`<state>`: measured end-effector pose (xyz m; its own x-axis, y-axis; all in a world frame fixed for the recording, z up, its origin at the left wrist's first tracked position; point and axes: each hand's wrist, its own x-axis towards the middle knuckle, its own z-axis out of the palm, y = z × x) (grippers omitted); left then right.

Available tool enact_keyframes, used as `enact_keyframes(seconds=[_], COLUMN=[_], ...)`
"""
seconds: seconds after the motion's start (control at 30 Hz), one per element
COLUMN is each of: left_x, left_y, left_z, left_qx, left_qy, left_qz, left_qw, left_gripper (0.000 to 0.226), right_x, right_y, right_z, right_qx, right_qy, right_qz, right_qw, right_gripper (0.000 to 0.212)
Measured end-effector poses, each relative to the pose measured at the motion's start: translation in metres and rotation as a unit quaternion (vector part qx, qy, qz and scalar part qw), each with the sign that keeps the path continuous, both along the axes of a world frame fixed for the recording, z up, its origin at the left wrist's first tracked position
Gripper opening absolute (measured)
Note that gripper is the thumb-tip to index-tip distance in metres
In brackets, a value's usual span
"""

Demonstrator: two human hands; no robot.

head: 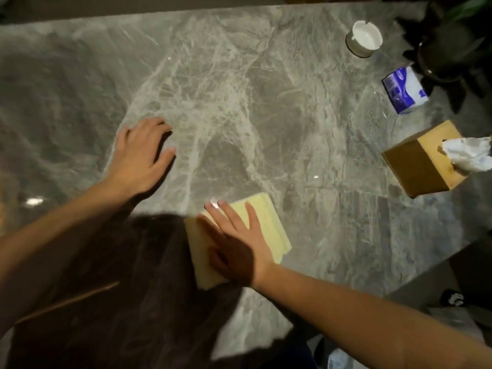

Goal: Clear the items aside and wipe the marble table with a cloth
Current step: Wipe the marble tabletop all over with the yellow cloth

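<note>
Head view: right hand (237,243) flat, fingers straight, pressing folded yellow cloth (266,225) on marble table (239,102). Left hand (141,158) spread, fingertips on marble. Tissue box (423,158), ashtray (364,38) far right.

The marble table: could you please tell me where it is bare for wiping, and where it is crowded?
Bare marble table runs from the left hand across the middle to the ashtray, and between the cloth and the wooden tissue box. Crowded: the right edge, where tissue pack and plant pot join them.
</note>
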<state>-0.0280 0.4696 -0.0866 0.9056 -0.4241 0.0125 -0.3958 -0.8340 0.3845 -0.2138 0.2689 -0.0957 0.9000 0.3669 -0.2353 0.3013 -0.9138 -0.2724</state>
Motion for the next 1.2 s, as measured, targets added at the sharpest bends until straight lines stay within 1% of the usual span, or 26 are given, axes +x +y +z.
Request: enact_keyframes(seconds=[0.03,0.1,0.13,0.27,0.37,0.47,0.6,0.73,0.93,1.07,1.13,1.2], left_x=[0.001,0.0,-0.001,-0.004,-0.001,-0.001,0.0,-0.002,-0.001,0.0,0.001,0.0], left_y=[0.015,0.036,0.041,0.04,0.039,0.041,0.044,0.046,0.045,0.045,0.044,0.044], left_z=[-0.003,-0.008,-0.012,-0.019,-0.022,-0.024,-0.022,-0.022,-0.022,-0.023,-0.023,-0.023], left_qx=[-0.001,-0.031,-0.039,-0.032,-0.055,-0.052,-0.025,0.013,0.004,0.018,0.022,0.026], left_qy=[-0.001,0.003,0.003,-0.003,-0.012,-0.034,-0.02,-0.017,-0.009,-0.004,0.001,0.004], left_qz=[0.036,0.107,0.121,0.13,0.15,0.145,0.143,0.128,0.143,0.134,0.132,0.131], left_qw=[0.999,0.994,0.992,0.991,0.987,0.988,0.989,0.992,0.99,0.991,0.991,0.991], left_gripper=[0.052,0.05,0.05,0.049,0.048,0.047,0.045,0.046,0.048,0.049,0.049,0.049], right_x=[-0.002,0.001,0.002,0.02,0.064,0.129,0.21,0.29,0.393,0.431,0.434,0.43], right_y=[0.0,-0.002,-0.002,0.0,0.007,0.027,0.052,0.067,0.087,0.097,0.097,0.095], right_z=[0.0,0.002,0.002,-0.002,-0.003,-0.004,-0.007,-0.009,-0.011,-0.011,-0.013,-0.012], right_qx=[0.006,0.02,0.021,-0.019,-0.01,-0.017,-0.003,-0.019,-0.026,0.009,-0.002,-0.021], right_qy=[-0.007,-0.01,-0.012,-0.042,-0.049,-0.065,-0.082,-0.091,-0.13,-0.136,-0.142,-0.146], right_qz=[0.007,0.007,0.006,0.063,0.06,0.033,-0.016,-0.029,-0.073,-0.117,-0.111,-0.094], right_qw=[1.0,1.0,1.0,0.997,0.997,0.997,0.997,0.995,0.988,0.984,0.984,0.985], right_gripper=[0.07,0.069,0.069,0.063,0.066,0.064,0.062,0.063,0.061,0.05,0.053,0.06])
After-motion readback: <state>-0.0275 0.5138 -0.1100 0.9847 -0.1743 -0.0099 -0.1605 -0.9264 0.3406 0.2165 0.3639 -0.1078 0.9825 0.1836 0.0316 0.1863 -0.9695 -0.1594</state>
